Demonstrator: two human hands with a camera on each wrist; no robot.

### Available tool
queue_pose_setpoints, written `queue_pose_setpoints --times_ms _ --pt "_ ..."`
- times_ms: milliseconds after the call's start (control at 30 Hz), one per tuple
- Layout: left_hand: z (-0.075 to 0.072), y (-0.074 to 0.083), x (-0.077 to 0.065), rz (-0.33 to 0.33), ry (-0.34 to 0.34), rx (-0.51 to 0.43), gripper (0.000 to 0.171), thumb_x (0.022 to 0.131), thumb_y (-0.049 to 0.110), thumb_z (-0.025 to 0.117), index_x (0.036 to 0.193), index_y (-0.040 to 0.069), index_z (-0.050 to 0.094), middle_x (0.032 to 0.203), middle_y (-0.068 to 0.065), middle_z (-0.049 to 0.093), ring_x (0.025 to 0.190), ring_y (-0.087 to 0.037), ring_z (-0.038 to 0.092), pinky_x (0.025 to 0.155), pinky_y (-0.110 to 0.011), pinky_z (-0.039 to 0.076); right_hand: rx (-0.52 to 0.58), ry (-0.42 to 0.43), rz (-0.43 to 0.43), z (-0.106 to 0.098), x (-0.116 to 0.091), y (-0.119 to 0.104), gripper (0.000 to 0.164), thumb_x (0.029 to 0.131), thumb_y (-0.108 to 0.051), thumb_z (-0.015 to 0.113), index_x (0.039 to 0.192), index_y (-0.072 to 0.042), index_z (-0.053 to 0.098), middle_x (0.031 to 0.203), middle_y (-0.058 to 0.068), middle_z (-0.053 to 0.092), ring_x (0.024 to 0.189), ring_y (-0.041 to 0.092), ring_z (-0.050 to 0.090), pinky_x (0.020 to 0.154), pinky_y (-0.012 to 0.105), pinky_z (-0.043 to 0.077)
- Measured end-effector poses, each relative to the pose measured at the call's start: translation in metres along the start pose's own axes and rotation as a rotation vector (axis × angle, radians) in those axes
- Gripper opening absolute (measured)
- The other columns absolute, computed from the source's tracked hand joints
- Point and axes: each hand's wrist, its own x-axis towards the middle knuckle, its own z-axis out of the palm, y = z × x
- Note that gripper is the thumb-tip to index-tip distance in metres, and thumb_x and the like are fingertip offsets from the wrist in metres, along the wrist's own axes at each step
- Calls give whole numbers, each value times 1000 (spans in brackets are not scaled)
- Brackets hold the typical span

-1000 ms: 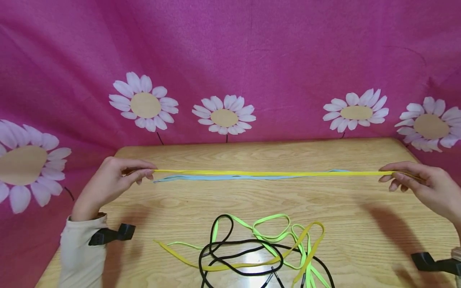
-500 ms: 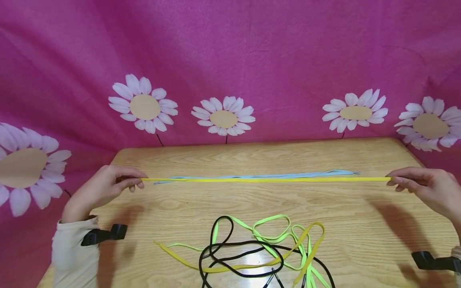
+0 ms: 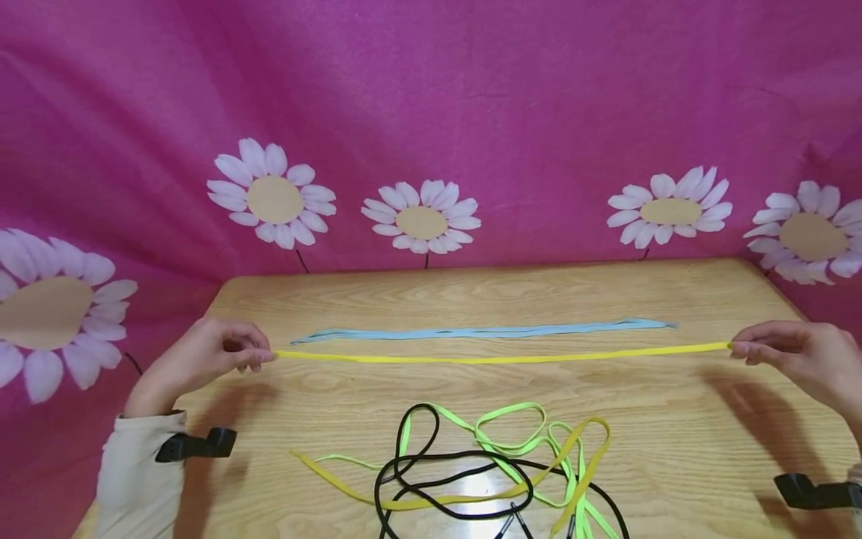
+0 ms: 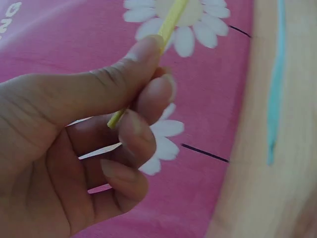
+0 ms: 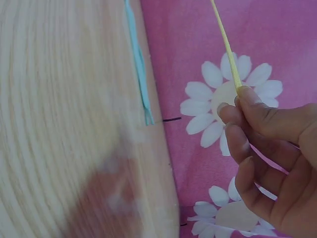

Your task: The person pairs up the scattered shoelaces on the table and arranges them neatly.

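Note:
A bright yellow shoelace (image 3: 471, 361) stretches between both hands above the table, sagging slightly in its middle. My left hand (image 3: 209, 361) pinches its left end between thumb and forefinger; in the left wrist view a short tip of the yellow shoelace (image 4: 116, 119) sticks out below the thumb. At the other end, my right hand (image 3: 801, 358) pinches the lace with thumb and index finger, the other fingers (image 5: 247, 181) loosely bent. Just beyond it, a light blue shoelace (image 3: 485, 331) lies folded lengthwise in a nearly straight line on the wood.
Nearer the front of the wooden table (image 3: 323, 412) lies a loose tangle: a black round lace (image 3: 465, 515), a neon green lace (image 3: 505, 409) and a darker yellow lace (image 3: 343, 486). A pink cloth (image 3: 431, 90) with daisies hangs behind the table's back edge.
Both hands have lowered and come toward the front with the yellow shoelace, which now hangs in front of the blue one instead of over it. The taut lace has slackened a little.

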Motion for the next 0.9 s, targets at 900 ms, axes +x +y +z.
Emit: queue_pose_setpoints --times_ms 900 --pt "32 -28 20 -6 -21 -53 7 90 -7 60 86 -1 60 73 -4 65 63 -15 58 58 -26 48 -93 -167 47 23 19 25 18 93 -15 65 94 3 70 77 7 69 62 1 56 54 22 45"
